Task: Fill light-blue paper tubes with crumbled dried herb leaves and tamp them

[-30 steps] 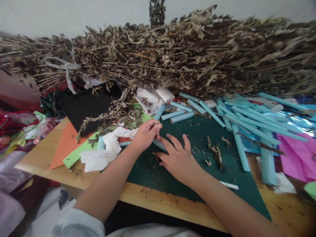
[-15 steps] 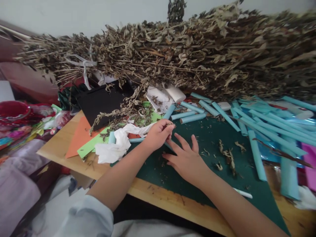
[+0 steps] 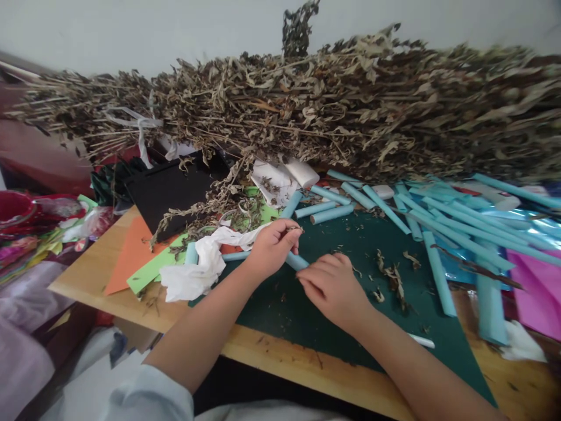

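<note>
My left hand (image 3: 274, 248) is closed, with a crumb of dried leaf (image 3: 297, 229) showing at its thumb and fingertips. From under the same hand a pale blue paper tube (image 3: 296, 261) sticks out to the right, its end close to my right hand (image 3: 335, 286). The fingers of my right hand are curled in beside that end; whatever they pinch is hidden. Crumpled white tissue (image 3: 193, 275) lies left of my left hand. Dried leaf scraps (image 3: 394, 280) are scattered on the dark green mat (image 3: 280, 327), right of my right hand.
A large bundle of dried leafy stalks (image 3: 280, 111) lies along the wall. Several blue paper tubes (image 3: 438, 234) are heaped at the right, near a pink sheet (image 3: 534, 286). Behind the tissue are a black case (image 3: 175, 193), green paper (image 3: 155, 272) and orange paper (image 3: 131, 251).
My right hand's spread fingers have curled in near the tube's end. More of the blue tube shows below my left hand. The whole view has shifted slightly.
</note>
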### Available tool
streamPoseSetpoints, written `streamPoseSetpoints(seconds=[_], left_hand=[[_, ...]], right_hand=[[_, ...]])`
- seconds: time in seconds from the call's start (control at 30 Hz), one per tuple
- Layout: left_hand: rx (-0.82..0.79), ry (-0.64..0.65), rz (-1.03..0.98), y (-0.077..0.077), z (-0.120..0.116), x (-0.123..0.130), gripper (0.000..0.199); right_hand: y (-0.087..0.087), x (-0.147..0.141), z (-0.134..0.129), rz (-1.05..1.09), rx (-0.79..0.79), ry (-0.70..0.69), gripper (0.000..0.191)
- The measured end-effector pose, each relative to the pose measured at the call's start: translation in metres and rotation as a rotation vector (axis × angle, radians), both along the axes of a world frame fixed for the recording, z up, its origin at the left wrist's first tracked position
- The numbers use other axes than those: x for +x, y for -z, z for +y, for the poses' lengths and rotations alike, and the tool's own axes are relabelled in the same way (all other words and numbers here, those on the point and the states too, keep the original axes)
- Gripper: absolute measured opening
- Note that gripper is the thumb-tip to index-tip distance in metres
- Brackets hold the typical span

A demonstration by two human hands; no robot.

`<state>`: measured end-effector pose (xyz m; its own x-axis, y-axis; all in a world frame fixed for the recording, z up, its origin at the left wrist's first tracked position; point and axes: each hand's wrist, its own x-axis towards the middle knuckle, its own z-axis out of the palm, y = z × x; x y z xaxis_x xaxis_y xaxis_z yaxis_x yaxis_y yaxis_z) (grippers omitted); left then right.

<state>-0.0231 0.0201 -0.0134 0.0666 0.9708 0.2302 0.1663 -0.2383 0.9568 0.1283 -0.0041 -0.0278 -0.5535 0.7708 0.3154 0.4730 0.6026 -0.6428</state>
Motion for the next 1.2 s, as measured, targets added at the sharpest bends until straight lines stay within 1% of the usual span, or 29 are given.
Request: streamPoseSetpoints(seconds=[0.07,0.13,0.17,0.23,0.3,0.37,0.47,0.53,0.63,0.8,0.93,1.07,1.2], left_hand=[[-0.021,0.048,0.054,-0.002,-0.004,0.003,0.010],[-0.005,0.093,0.156,-0.003,-0.009,0.008,0.010],[0.041,0.114,0.235,-0.002,-0.011,0.011,0.011],[0.213,0.122,0.410,-0.001,-0.015,0.016,0.011],[0.409,0.090,0.534,0.002,-0.018,0.019,0.012],[0.547,0.034,0.604,0.005,-0.019,0.022,0.015],[0.677,-0.026,0.752,0.007,-0.019,0.022,0.018],[0.721,-0.038,0.852,0.007,-0.019,0.021,0.019],[0.706,-0.014,0.955,0.006,-0.019,0.020,0.022],[0.652,0.041,1.041,0.006,-0.021,0.020,0.027],[0.617,0.036,1.094,0.007,-0.023,0.022,0.028],[0.565,0.036,1.073,0.008,-0.020,0.020,0.028],[0.519,0.014,0.981,0.007,-0.016,0.016,0.023]], right_hand=[[-0.003,0.008,0.008,0.149,-0.120,0.093,0.011],[-0.003,0.015,0.014,0.318,-0.256,0.187,0.010],[-0.001,0.017,0.016,0.405,-0.323,0.224,0.011],[0.002,0.018,0.018,0.566,-0.449,0.272,0.012],[0.005,0.015,0.019,0.702,-0.565,0.294,0.013],[0.005,0.012,0.018,0.809,-0.667,0.307,0.013],[0.003,0.009,0.017,0.931,-0.789,0.331,0.013],[0.003,0.008,0.016,0.992,-0.850,0.354,0.012],[0.002,0.008,0.016,1.060,-0.925,0.372,0.012],[-0.001,0.005,0.014,1.119,-1.012,0.388,0.013],[0.000,0.005,0.014,1.129,-1.049,0.392,0.013],[0.001,0.007,0.016,1.094,-1.025,0.359,0.010],[0.001,0.010,0.017,0.986,-0.921,0.288,0.010]])
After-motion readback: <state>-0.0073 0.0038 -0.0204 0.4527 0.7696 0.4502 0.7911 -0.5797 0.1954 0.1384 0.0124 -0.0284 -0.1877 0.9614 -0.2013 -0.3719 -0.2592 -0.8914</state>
